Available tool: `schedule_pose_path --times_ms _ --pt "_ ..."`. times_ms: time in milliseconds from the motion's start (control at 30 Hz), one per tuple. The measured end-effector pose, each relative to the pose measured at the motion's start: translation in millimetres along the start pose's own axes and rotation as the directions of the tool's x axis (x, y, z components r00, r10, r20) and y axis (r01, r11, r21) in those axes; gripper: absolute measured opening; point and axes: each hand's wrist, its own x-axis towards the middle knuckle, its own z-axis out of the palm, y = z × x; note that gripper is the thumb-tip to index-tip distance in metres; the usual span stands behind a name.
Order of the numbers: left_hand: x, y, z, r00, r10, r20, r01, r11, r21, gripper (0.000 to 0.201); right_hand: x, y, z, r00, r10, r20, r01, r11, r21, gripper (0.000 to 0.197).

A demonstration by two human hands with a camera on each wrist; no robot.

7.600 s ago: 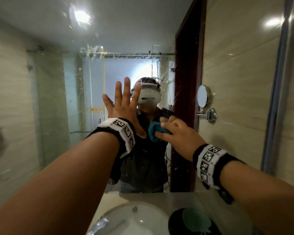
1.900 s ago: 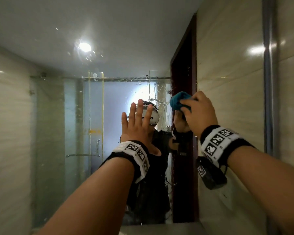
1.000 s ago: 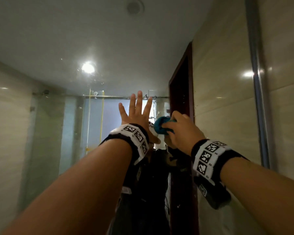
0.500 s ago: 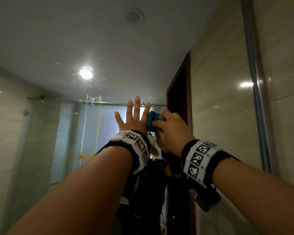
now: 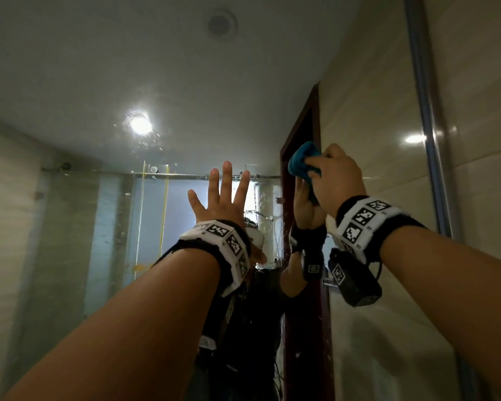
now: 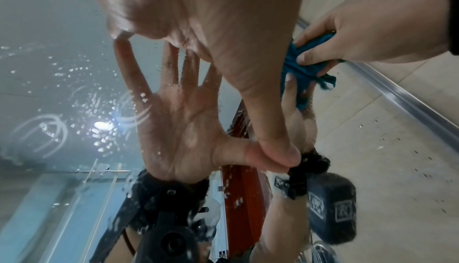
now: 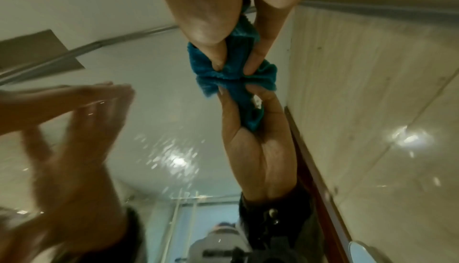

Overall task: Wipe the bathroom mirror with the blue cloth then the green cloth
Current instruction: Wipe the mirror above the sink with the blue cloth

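Note:
The mirror (image 5: 104,215) fills the wall ahead, wet with drops and smears (image 6: 49,129). My left hand (image 5: 220,198) lies flat on the glass with fingers spread and straight; its thumb tip (image 6: 280,153) touches the glass in the left wrist view. My right hand (image 5: 334,176) grips the bunched blue cloth (image 5: 301,159) and presses it on the glass, high and right of the left hand. The right wrist view shows the blue cloth (image 7: 233,67) pinched between thumb and fingers against its own reflection. No green cloth is in view.
The mirror's metal right edge (image 5: 425,117) runs vertically just right of my right hand, with tiled wall (image 5: 480,140) beyond. Reflected in the glass are a dark red door frame (image 5: 304,328), a glass shower screen (image 5: 78,241) and a ceiling light (image 5: 141,124).
My right hand has carried the blue cloth up and to the right, away from the left hand and towards the mirror's edge. The left hand stays flat on the glass.

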Motion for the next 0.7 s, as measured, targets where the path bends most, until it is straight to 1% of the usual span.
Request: schedule_pose_path --times_ms 67,133,167,233,300,333,367,400,467,500,567,633,700 --pt "0.6 0.7 0.9 1.000 -0.011 -0.005 0.011 1.000 0.011 0.158 -11.9 -6.7 8.9 0.997 -0.072 0.017 0.072 0.997 -0.034 0.029" --pt "1.0 1.9 2.1 0.999 -0.024 -0.024 0.024 1.000 0.009 0.157 -29.3 -14.8 15.3 0.978 -0.193 0.082 0.197 0.980 -0.035 0.031" --pt "1.2 2.1 2.4 0.999 -0.029 -0.037 0.029 1.000 0.002 0.156 -38.9 -18.6 17.2 0.956 -0.248 0.155 0.259 0.964 -0.053 0.033" --pt "1.9 2.1 2.5 0.998 -0.036 -0.049 0.036 0.999 0.002 0.157 -54.1 -21.7 16.5 0.892 -0.341 0.298 0.377 0.923 -0.075 0.035" --pt "2.2 2.0 2.2 0.998 -0.041 -0.038 0.042 0.999 0.018 0.159 -56.1 -17.1 7.6 0.830 -0.407 0.383 0.462 0.885 -0.061 0.034" --pt "1.8 2.0 1.9 0.999 -0.041 -0.033 0.042 0.999 0.026 0.160 -52.3 -11.7 3.7 0.816 -0.417 0.400 0.476 0.878 -0.056 0.032" --pt "1.8 1.9 1.9 0.999 -0.041 -0.036 0.042 0.999 0.031 0.160 -47.3 -6.9 -1.9 0.826 -0.410 0.386 0.463 0.885 -0.052 0.031" --pt "1.6 1.9 2.1 0.998 -0.039 -0.044 0.041 0.999 0.032 0.160 -40.5 -1.2 -7.8 0.864 -0.368 0.344 0.408 0.912 -0.047 0.030" --pt "1.9 1.7 2.7 0.998 -0.035 -0.057 0.037 0.999 0.036 0.159 -23.6 13.3 -20.0 0.954 -0.217 0.206 0.225 0.974 -0.018 0.029" --pt "1.8 1.6 3.7 0.998 -0.036 -0.060 0.038 0.999 0.033 0.159 -14.4 20.1 -24.5 0.978 -0.142 0.150 0.145 0.989 -0.009 0.029" --pt "2.0 1.3 3.9 0.998 -0.038 -0.058 0.039 0.999 0.032 0.159 1.9 30.6 -28.3 0.996 -0.035 0.076 0.036 0.999 -0.013 0.030" --pt "2.2 1.6 4.2 0.998 -0.033 -0.052 0.035 0.999 0.030 0.160 8.9 35.6 -26.9 0.998 0.057 0.028 -0.057 0.998 0.008 0.030" --pt "2.4 1.3 5.0 0.998 -0.031 -0.055 0.033 0.999 0.024 0.161 5.8 35.8 -22.3 0.998 0.070 0.001 -0.070 0.997 -0.015 0.031"
